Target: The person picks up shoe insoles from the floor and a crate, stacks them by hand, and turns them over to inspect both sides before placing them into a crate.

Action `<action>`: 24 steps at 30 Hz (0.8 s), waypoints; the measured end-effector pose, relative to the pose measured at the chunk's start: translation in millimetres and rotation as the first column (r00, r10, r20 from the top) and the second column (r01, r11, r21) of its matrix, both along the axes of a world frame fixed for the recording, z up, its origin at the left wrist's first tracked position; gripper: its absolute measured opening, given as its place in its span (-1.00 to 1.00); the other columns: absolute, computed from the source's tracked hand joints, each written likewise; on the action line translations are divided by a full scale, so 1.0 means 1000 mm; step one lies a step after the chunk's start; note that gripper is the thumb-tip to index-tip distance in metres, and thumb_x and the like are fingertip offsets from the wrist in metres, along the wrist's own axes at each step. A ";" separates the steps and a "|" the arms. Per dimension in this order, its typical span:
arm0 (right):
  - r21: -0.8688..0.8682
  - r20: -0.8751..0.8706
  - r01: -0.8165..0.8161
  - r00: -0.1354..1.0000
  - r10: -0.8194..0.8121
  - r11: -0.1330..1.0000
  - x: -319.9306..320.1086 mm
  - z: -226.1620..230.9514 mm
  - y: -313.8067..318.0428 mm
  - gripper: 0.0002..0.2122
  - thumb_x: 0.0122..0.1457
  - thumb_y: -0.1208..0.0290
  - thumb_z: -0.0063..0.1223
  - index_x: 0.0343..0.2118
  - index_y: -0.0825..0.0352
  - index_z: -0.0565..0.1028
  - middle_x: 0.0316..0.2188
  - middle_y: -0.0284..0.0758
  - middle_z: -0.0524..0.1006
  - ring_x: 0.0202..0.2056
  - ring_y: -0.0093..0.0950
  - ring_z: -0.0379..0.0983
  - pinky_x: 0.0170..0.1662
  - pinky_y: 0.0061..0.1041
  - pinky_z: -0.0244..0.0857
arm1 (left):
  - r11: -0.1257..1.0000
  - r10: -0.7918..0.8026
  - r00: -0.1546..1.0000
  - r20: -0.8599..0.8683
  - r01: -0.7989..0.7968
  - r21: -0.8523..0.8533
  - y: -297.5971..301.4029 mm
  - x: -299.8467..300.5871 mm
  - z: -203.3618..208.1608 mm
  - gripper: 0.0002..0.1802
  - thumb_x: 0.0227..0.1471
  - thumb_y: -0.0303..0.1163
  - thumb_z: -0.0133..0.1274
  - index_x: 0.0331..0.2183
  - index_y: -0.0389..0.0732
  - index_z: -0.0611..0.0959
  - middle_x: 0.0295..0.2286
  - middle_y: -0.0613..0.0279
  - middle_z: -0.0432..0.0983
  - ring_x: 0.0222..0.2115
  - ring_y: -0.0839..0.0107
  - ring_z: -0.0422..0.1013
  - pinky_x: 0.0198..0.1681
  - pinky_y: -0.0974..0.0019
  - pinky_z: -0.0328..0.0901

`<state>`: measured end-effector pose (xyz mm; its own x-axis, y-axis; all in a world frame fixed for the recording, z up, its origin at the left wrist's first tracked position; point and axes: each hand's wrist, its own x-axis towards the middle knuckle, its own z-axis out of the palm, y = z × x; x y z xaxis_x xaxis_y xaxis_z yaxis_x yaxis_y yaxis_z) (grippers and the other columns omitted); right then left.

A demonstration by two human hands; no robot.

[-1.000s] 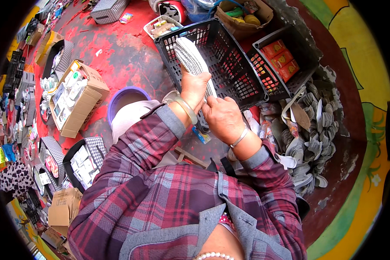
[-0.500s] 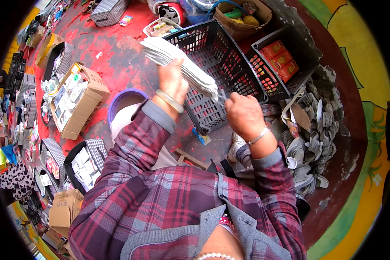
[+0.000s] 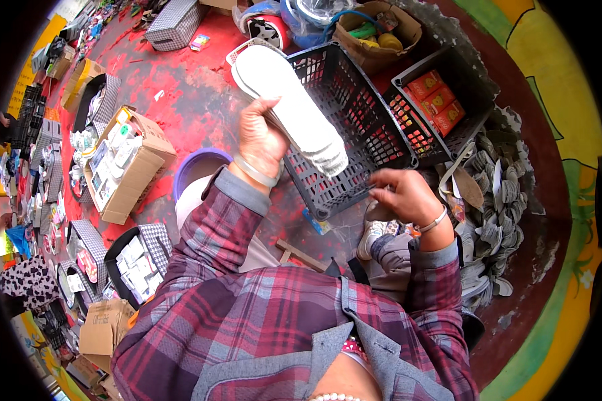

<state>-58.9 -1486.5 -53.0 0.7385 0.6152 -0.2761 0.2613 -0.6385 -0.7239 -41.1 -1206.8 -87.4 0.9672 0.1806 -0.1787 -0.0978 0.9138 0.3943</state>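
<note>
We have the left hand (image 3: 261, 137) clamped on a stack of white insoles (image 3: 297, 110), thumb over the near edge, other fingers mostly hidden from us; the stack slants from upper left to lower right, wide ends up by the small white basket (image 3: 237, 52), narrow ends fanned a little and aimed toward the right hand (image 3: 408, 196); that right hand is apart from the stack, palm down, fingers loosely curled; fingertips are too blurred for us to tell whether they meet or pinch anything.

We see the stack overlapping the left part of the black crate (image 3: 376, 110); we can't tell its height above it; crate has slotted walls and a perforated floor, and the right hand sits just beside its near right corner.

To the right we have a second dark crate (image 3: 477, 100) with red-orange boxes (image 3: 436, 101) inside; below it, a heap of grey sole-shaped pieces (image 3: 498, 214) against the wall; left of the left wrist, a purple basin (image 3: 182, 179), partly covered by the person's knee and sleeve; further left, an open cardboard box (image 3: 140, 179) full of mostly white packaged items.
</note>
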 end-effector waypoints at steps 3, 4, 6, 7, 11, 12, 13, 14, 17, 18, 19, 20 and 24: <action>0.509 -0.360 0.236 0.932 -0.044 0.828 0.010 -0.004 0.004 -0.43 0.06 0.14 0.12 0.07 0.39 0.32 -0.18 -0.30 0.49 -0.17 -0.57 0.35 -0.06 -0.57 0.21 | 0.988 -0.146 0.988 0.060 0.142 0.059 -0.019 -0.009 0.008 -0.42 -0.25 -0.54 0.04 -0.07 -0.39 0.40 -0.20 0.04 0.45 -0.20 0.09 0.40 0.02 0.05 0.24; 0.575 -0.452 0.255 0.891 0.042 0.777 0.015 -0.012 0.005 -0.42 0.06 0.12 0.12 0.06 0.41 0.31 -0.16 -0.29 0.49 -0.15 -0.57 0.34 -0.04 -0.56 0.19 | 0.978 -0.202 0.977 0.067 0.198 0.070 -0.026 -0.013 0.014 -0.46 -0.24 -0.56 0.05 -0.09 -0.38 0.42 -0.22 0.07 0.46 -0.20 0.16 0.40 0.00 0.11 0.26; 0.659 -0.524 0.269 0.834 0.173 0.702 0.016 -0.023 0.015 -0.37 0.05 0.07 0.13 0.06 0.45 0.30 -0.13 -0.30 0.48 -0.12 -0.58 0.34 -0.03 -0.56 0.19 | 0.946 -0.312 0.949 0.043 0.306 0.111 -0.039 -0.020 0.019 -0.47 -0.21 -0.58 0.05 -0.08 -0.32 0.42 -0.22 0.13 0.45 -0.19 0.24 0.39 -0.02 0.19 0.27; 0.685 -0.493 0.217 0.841 0.223 0.696 0.015 -0.024 0.019 -0.42 0.05 0.16 0.15 0.06 0.46 0.30 -0.16 -0.31 0.49 -0.14 -0.59 0.36 -0.04 -0.58 0.20 | 0.939 -0.310 0.948 0.068 0.295 0.177 -0.045 -0.019 0.013 -0.41 -0.19 -0.61 0.05 -0.02 -0.26 0.36 -0.19 0.13 0.42 -0.17 0.24 0.38 -0.02 0.19 0.28; 0.574 -0.632 0.356 0.765 0.123 0.738 0.009 -0.020 0.027 -0.52 -0.01 0.46 0.18 0.00 0.46 0.34 -0.19 -0.31 0.50 -0.19 -0.56 0.41 -0.10 -0.55 0.29 | 0.902 -0.383 0.921 0.069 0.356 0.245 -0.063 -0.017 0.003 -0.30 -0.13 -0.59 0.11 0.07 -0.25 0.22 -0.13 0.12 0.38 -0.11 0.28 0.36 -0.01 0.21 0.27; 0.563 -0.582 0.360 0.812 0.047 0.744 0.007 -0.022 0.028 -0.52 -0.03 0.42 0.18 -0.03 0.45 0.35 -0.24 -0.28 0.52 -0.23 -0.54 0.44 -0.14 -0.53 0.31 | 0.891 -0.377 0.925 0.058 0.345 0.294 -0.067 -0.018 0.002 -0.29 -0.11 -0.56 0.12 0.09 -0.24 0.20 -0.10 0.14 0.36 -0.10 0.30 0.35 0.00 0.23 0.25; 0.551 -0.525 0.365 0.850 -0.028 0.750 0.006 -0.026 0.028 -0.53 -0.06 0.38 0.19 -0.06 0.44 0.37 -0.29 -0.24 0.54 -0.27 -0.51 0.47 -0.18 -0.51 0.33 | 0.879 -0.369 0.928 0.049 0.332 0.343 -0.070 -0.018 -0.001 -0.27 -0.09 -0.54 0.13 0.11 -0.24 0.19 -0.08 0.15 0.35 -0.09 0.32 0.34 0.02 0.25 0.24; 0.472 -0.377 0.314 0.917 -0.134 0.823 0.007 -0.029 0.027 -0.54 -0.08 0.35 0.19 -0.09 0.42 0.38 -0.34 -0.21 0.54 -0.30 -0.46 0.48 -0.21 -0.48 0.34 | 0.831 -0.322 0.942 -0.095 0.329 0.449 -0.067 -0.019 -0.002 -0.15 -0.11 -0.46 0.20 0.15 -0.21 0.10 -0.05 0.17 0.30 -0.05 0.36 0.30 0.03 0.27 0.21; 0.053 0.122 0.290 0.948 -0.295 0.956 0.001 -0.012 0.034 -0.54 -0.15 0.16 0.21 -0.22 0.35 0.39 -0.50 -0.08 0.51 -0.43 -0.17 0.49 -0.36 -0.32 0.36 | 0.792 -0.477 0.877 0.054 0.403 0.459 -0.077 -0.017 -0.005 -0.09 -0.12 -0.43 0.22 0.17 -0.20 0.05 -0.05 0.19 0.28 -0.05 0.38 0.28 0.02 0.29 0.20; 0.012 0.213 0.282 0.937 -0.278 0.959 -0.006 -0.009 0.039 -0.54 -0.15 0.14 0.22 -0.24 0.34 0.39 -0.50 -0.10 0.51 -0.42 -0.14 0.48 -0.36 -0.30 0.35 | 0.776 -0.469 0.881 0.065 0.375 0.508 -0.082 -0.023 -0.007 -0.06 -0.13 -0.39 0.24 0.17 -0.18 0.03 -0.05 0.20 0.26 -0.03 0.41 0.23 0.03 0.30 0.18; -0.028 0.300 0.276 0.919 -0.255 0.961 -0.010 -0.008 0.042 -0.53 -0.15 0.11 0.24 -0.26 0.34 0.38 -0.49 -0.12 0.52 -0.41 -0.12 0.47 -0.36 -0.28 0.34 | 0.779 -0.399 0.915 0.062 0.302 0.549 -0.089 -0.026 -0.008 -0.18 -0.13 -0.41 0.25 0.11 -0.24 0.18 -0.13 0.19 0.35 -0.13 0.37 0.33 -0.06 0.30 0.26; 0.063 0.311 0.256 0.913 -0.263 0.965 -0.013 -0.012 0.042 -0.51 -0.15 0.07 0.27 -0.28 0.34 0.39 -0.55 -0.19 0.48 -0.47 -0.32 0.47 -0.40 -0.42 0.33 | 0.769 -0.430 0.901 -0.054 0.397 0.500 -0.085 -0.024 -0.025 -0.28 -0.12 -0.41 0.23 0.06 -0.28 0.26 -0.19 0.17 0.40 -0.19 0.35 0.38 -0.12 0.30 0.31; 0.178 0.083 0.285 0.949 -0.303 0.942 -0.002 -0.019 0.031 -0.54 -0.09 0.12 0.26 -0.21 0.34 0.41 -0.54 -0.26 0.48 -0.49 -0.47 0.44 -0.42 -0.50 0.30 | 0.778 -0.587 0.796 -0.150 0.605 0.169 -0.080 -0.029 -0.007 -0.59 -0.09 -0.42 0.19 -0.16 -0.30 0.48 -0.34 0.20 0.48 -0.37 0.41 0.46 -0.29 0.37 0.40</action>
